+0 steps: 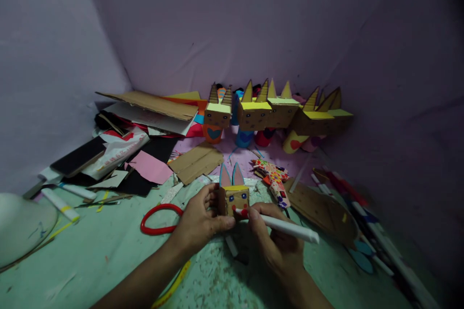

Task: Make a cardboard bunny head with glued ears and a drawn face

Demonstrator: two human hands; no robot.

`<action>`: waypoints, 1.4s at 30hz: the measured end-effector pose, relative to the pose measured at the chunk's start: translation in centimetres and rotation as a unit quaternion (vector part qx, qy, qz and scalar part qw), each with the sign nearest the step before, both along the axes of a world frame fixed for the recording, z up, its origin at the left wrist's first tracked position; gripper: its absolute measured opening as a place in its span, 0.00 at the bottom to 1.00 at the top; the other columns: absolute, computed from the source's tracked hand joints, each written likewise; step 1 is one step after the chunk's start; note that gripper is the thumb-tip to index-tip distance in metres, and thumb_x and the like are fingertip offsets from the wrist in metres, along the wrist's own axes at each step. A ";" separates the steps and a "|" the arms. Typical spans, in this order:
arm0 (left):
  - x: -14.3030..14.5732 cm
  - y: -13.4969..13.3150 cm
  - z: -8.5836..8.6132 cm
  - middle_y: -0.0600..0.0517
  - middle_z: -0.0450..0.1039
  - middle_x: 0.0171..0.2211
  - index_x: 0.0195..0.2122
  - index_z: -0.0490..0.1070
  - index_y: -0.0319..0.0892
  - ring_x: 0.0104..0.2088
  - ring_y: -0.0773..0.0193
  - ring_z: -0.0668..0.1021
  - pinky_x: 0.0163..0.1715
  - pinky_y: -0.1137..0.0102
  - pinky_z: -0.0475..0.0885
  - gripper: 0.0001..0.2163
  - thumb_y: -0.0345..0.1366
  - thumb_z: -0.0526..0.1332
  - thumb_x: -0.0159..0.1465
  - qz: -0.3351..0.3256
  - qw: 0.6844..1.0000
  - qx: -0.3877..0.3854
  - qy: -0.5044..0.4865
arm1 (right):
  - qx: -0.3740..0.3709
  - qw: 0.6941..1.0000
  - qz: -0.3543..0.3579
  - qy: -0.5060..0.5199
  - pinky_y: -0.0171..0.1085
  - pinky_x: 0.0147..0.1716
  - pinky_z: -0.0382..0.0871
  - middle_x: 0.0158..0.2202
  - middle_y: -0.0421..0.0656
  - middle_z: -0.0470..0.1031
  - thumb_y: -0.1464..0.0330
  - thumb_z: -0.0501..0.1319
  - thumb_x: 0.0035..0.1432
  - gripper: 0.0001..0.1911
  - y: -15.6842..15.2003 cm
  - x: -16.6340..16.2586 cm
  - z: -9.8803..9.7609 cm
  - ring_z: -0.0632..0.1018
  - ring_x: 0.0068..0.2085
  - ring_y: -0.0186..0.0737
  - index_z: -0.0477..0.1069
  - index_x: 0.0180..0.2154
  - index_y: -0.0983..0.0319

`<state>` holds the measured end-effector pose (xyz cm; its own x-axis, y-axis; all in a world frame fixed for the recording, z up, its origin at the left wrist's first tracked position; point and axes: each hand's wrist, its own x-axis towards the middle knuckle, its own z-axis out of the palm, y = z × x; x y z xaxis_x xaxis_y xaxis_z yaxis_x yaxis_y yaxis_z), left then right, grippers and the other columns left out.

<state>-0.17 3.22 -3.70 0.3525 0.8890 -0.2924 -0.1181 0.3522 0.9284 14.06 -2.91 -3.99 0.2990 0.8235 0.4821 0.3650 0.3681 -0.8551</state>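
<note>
My left hand (205,217) grips the left side and lower edge of a small cardboard animal head (237,199), with the thumb along its bottom. The head has two pink ears edged in blue, a yellow strip on top, drawn blue eyes and red cheek spots. In my right hand (277,239) is a white marker pen (290,228), its red tip at the face near the cheeks. Below the head, a white marker with a dark end (232,246) lies on the table. A red ring-shaped handle (161,219) lies beside my left hand.
Several finished-looking cardboard animal figures (253,113) stand along the back. A flower-patterned glue gun (275,178) lies right of centre. Cardboard sheets (152,104) and a pink paper piece (150,167) are piled at left. Markers (373,222) line the right edge; a white rounded object (25,227) sits far left.
</note>
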 end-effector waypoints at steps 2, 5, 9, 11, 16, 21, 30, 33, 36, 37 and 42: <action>0.0 0.0 -0.1 0.38 0.69 0.49 0.51 0.59 0.36 0.50 0.47 0.73 0.47 0.61 0.70 0.38 0.30 0.71 0.37 0.004 1.000 0.004 -0.001 | -0.003 1.000 -0.010 0.018 0.31 0.21 0.66 0.21 0.38 0.73 0.70 0.59 0.57 0.06 0.0 -0.1 0.0 0.73 0.22 0.34 0.72 0.28 0.60; 0.0 0.0 0.0 0.37 0.68 0.50 0.51 0.58 0.36 0.51 0.47 0.72 0.47 0.61 0.70 0.38 0.30 0.71 0.37 -0.003 1.000 0.002 0.002 | -0.015 0.999 -0.012 0.035 0.31 0.20 0.65 0.21 0.38 0.72 0.69 0.59 0.58 0.07 -0.1 -0.1 0.0 0.72 0.21 0.33 0.71 0.27 0.61; -0.1 0.0 0.2 0.36 0.67 0.51 0.52 0.58 0.36 0.52 0.47 0.71 0.47 0.61 0.70 0.38 0.30 0.71 0.38 -0.011 1.000 0.002 0.004 | -0.016 0.999 0.006 0.029 0.31 0.20 0.65 0.23 0.38 0.73 0.70 0.59 0.58 0.06 0.0 0.1 0.0 0.73 0.22 0.33 0.72 0.29 0.61; -0.1 0.0 0.1 0.36 0.67 0.51 0.52 0.57 0.35 0.51 0.47 0.72 0.47 0.61 0.70 0.38 0.30 0.71 0.39 -0.012 1.000 0.002 0.004 | -0.006 1.000 0.005 0.030 0.31 0.21 0.65 0.23 0.38 0.73 0.70 0.58 0.58 0.06 0.1 0.1 0.0 0.72 0.22 0.33 0.73 0.29 0.60; -0.2 -0.1 -0.2 0.37 0.69 0.50 0.52 0.59 0.36 0.51 0.48 0.72 0.47 0.62 0.70 0.38 0.30 0.72 0.38 0.000 1.000 0.013 0.011 | -0.004 0.998 -0.009 0.054 0.31 0.22 0.66 0.23 0.38 0.72 0.70 0.59 0.58 0.07 0.1 -0.3 0.3 0.72 0.23 0.33 0.73 0.28 0.60; -0.2 0.0 -0.3 0.40 0.71 0.49 0.50 0.62 0.38 0.50 0.48 0.74 0.47 0.62 0.71 0.36 0.30 0.72 0.38 -0.006 1.000 0.008 0.004 | -0.012 0.996 -0.058 0.071 0.33 0.23 0.66 0.22 0.38 0.70 0.67 0.59 0.58 0.08 -0.2 -0.4 0.5 0.71 0.23 0.34 0.72 0.27 0.60; -0.2 0.1 -0.1 0.40 0.72 0.48 0.49 0.64 0.39 0.50 0.47 0.74 0.48 0.60 0.69 0.35 0.30 0.72 0.38 -0.009 1.000 0.003 -0.001 | -0.013 0.997 -0.041 0.062 0.32 0.23 0.65 0.21 0.38 0.72 0.68 0.59 0.57 0.08 -0.1 -0.5 0.7 0.72 0.22 0.33 0.72 0.27 0.60; -0.1 0.1 0.3 0.39 0.71 0.49 0.49 0.63 0.37 0.50 0.47 0.74 0.47 0.61 0.70 0.35 0.30 0.72 0.39 -0.014 1.000 0.006 0.000 | -0.014 0.999 -0.020 0.030 0.31 0.22 0.66 0.21 0.38 0.73 0.70 0.59 0.57 0.07 0.0 -0.4 0.5 0.73 0.22 0.33 0.72 0.27 0.61; -0.2 0.0 0.5 0.38 0.71 0.48 0.49 0.61 0.37 0.49 0.48 0.74 0.47 0.62 0.70 0.35 0.30 0.71 0.39 -0.022 1.000 0.007 -0.002 | -0.002 1.000 -0.004 0.006 0.31 0.22 0.67 0.22 0.38 0.74 0.71 0.59 0.57 0.06 -0.1 -0.2 0.3 0.74 0.23 0.33 0.72 0.29 0.61; -0.2 0.0 0.6 0.38 0.71 0.49 0.49 0.61 0.37 0.49 0.49 0.74 0.46 0.62 0.70 0.34 0.30 0.71 0.39 -0.024 1.000 0.005 -0.003 | 0.000 1.000 -0.003 0.002 0.30 0.22 0.66 0.22 0.38 0.74 0.71 0.59 0.57 0.06 -0.1 -0.1 0.3 0.73 0.23 0.33 0.72 0.29 0.60; -0.1 0.0 0.6 0.38 0.70 0.49 0.50 0.61 0.36 0.50 0.49 0.74 0.47 0.63 0.70 0.35 0.30 0.71 0.39 -0.022 1.000 0.008 0.002 | 0.001 1.000 -0.015 -0.013 0.31 0.22 0.67 0.23 0.39 0.74 0.71 0.58 0.58 0.06 -0.1 0.0 0.2 0.74 0.23 0.34 0.72 0.29 0.60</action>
<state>-0.32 3.22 -3.13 0.3902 0.8771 -0.2799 -0.0983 0.3420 0.9346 14.10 -3.04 -3.76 0.3109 0.8136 0.4913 0.3984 0.3578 -0.8446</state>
